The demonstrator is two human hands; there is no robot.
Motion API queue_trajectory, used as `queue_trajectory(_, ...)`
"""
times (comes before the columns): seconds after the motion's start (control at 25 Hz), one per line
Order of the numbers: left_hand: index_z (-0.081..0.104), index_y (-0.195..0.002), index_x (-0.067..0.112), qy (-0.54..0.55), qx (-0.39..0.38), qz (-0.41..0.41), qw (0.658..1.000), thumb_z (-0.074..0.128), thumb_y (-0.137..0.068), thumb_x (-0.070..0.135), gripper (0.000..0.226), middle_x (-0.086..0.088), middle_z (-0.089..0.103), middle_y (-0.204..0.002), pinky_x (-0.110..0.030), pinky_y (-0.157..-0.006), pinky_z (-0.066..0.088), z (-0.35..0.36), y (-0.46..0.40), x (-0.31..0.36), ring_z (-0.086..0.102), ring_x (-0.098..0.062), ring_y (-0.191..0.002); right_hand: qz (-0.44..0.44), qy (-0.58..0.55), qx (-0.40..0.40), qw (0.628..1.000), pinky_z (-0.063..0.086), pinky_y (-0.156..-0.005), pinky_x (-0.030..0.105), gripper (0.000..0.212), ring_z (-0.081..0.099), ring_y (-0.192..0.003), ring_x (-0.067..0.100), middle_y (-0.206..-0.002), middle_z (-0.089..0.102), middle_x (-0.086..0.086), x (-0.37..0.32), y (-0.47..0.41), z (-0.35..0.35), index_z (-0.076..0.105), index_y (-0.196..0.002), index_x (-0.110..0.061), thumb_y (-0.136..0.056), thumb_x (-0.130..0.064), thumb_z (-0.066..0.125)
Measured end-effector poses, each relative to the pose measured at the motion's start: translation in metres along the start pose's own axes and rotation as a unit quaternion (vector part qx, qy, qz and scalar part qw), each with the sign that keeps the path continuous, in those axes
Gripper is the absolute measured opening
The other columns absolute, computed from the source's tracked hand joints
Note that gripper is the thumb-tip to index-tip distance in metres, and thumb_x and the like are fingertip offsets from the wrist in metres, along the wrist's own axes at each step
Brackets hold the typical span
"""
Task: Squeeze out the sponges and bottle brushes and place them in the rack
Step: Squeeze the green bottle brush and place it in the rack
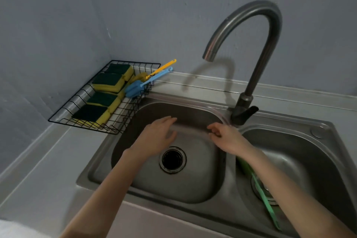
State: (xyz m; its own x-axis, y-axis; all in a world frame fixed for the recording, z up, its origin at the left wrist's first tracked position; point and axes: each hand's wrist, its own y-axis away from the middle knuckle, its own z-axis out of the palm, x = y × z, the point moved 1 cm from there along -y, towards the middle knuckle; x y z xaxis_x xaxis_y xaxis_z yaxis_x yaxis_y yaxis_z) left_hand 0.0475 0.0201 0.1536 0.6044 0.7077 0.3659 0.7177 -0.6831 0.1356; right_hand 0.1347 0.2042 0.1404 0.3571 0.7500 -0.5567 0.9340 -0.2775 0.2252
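A: Right fingers [213,131]: loosely curled, tips near one another, nothing between them. Empty. Hovering over the left basin, just left of the tap [245,111] base.

B: Left fingers [170,121]?

A: Spread flat, palm down, empty too. Further left of the tap, above the same basin, not touching steel as far as can be told.

B: Remaining item?

A: Green brush [259,183], in the right basin, below and right of the tap base. Long axis running from near the basin divider, away from the tap, toward the sink's [193,216] front edge; head end partly hidden under the right forearm, handle end nearest the viewer.

B: Nearer hand?

A: Right hand [226,137], clearly. Brush lying behind and below its wrist, so probably a pull back and down toward the head end.

B: Rack [58,117]?

A: Far left of the tap, in the wall corner. Four sponges [108,82] in it, blue brush [135,88] and yellow brush [161,68] leaning over its tap-side rim. Judged: green brush unsqueezed, last one left.
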Motion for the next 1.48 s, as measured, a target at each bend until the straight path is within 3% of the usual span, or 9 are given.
queue_trajectory(0.2,0.031,-0.14,0.016,0.02,-0.022,0.014,0.999,0.043,-0.092,0.026,0.05,-0.007,0.037,-0.149,-0.039,-0.109,0.034,0.044,-0.007,0.069,0.041,-0.028,-0.132,0.029,0.001,-0.021,0.999,0.043,-0.102,0.035,0.039,0.055,-0.121,0.027,-0.13,0.059,0.013,0.062,0.02,-0.015,0.05,-0.129,-0.014,-0.091,-0.021,0.046)
queue_trajectory(0.36,0.037,-0.136,0.014,0.047,-0.055,0.021,0.997,0.039,-0.09,0.03,0.048,-0.01,0.045,-0.142,-0.042,-0.105,0.038,0.088,-0.016,0.127,0.046,-0.032,-0.126,0.064,0.023,-0.046,0.997,0.042,-0.099,0.032,0.037,0.056,-0.12,0.026,-0.128,0.061,0.013,0.123,0.032,-0.019,0.051,-0.127,-0.013,-0.091,-0.022,0.047)
queue_trajectory(0.56,0.037,-0.136,0.015,0.046,-0.118,0.021,0.992,0.042,-0.092,0.023,0.045,-0.01,0.044,-0.141,-0.04,-0.105,0.038,0.147,-0.032,0.181,0.045,-0.029,-0.126,0.109,0.034,-0.093,0.989,0.042,-0.093,0.03,0.03,0.056,-0.117,0.029,-0.122,0.064,0.014,0.19,0.054,-0.006,0.061,-0.114,-0.009,-0.091,-0.02,0.045)
queue_trajectory(0.88,0.039,-0.132,0.008,0.019,-0.271,-0.048,0.961,0.041,-0.091,0.017,0.042,-0.019,0.045,-0.138,-0.047,-0.105,0.038,0.239,-0.045,0.206,0.044,-0.035,-0.126,0.149,-0.044,-0.112,0.982,0.043,-0.09,0.031,0.029,0.057,-0.114,0.032,-0.119,0.065,0.017,0.249,0.059,0.044,0.063,-0.111,-0.002,-0.089,-0.015,0.049)
queue_trajectory(1.04,0.022,-0.141,0.009,0.053,-0.323,-0.082,0.941,0.039,-0.092,0.014,0.053,-0.023,0.04,-0.141,-0.048,-0.107,0.036,0.264,-0.044,0.206,0.042,-0.037,-0.127,0.142,-0.061,-0.13,0.979,0.046,-0.083,0.037,0.028,0.059,-0.105,0.036,-0.113,0.061,0.025,0.261,0.054,0.071,0.056,-0.106,0.003,-0.086,-0.017,0.052)
queue_trajectory(1.16,0.017,-0.143,0.005,0.084,-0.326,-0.088,0.938,0.04,-0.091,0.008,0.057,-0.025,0.039,-0.142,-0.042,-0.108,0.035,0.266,-0.045,0.208,0.042,-0.036,-0.128,0.136,-0.055,-0.121,0.982,0.046,-0.083,0.037,0.028,0.058,-0.106,0.036,-0.114,0.061,0.026,0.258,0.048,0.079,0.053,-0.11,0.003,-0.087,-0.011,0.047)
queue_trajectory(1.32,0.028,-0.14,0.004,0.145,-0.283,-0.098,0.943,0.039,-0.091,0.003,0.05,-0.023,0.042,-0.142,-0.034,-0.107,0.031,0.258,-0.044,0.208,0.041,-0.033,-0.129,0.143,-0.078,-0.116,0.98,0.043,-0.084,0.036,0.032,0.056,-0.111,0.036,-0.118,0.06,0.026,0.255,0.043,0.08,0.051,-0.114,0.005,-0.086,-0.011,0.051)
queue_trajectory(1.48,0.033,-0.139,0.009,0.185,-0.213,-0.081,0.956,0.039,-0.091,0.003,0.049,-0.019,0.044,-0.141,-0.029,-0.105,0.03,0.244,-0.044,0.206,0.042,-0.029,-0.13,0.163,-0.154,-0.079,0.971,0.037,-0.07,0.025,0.033,0.058,-0.108,0.033,-0.114,0.063,0.02,0.248,0.046,0.055,0.053,-0.111,-0.002,-0.084,-0.017,0.061)
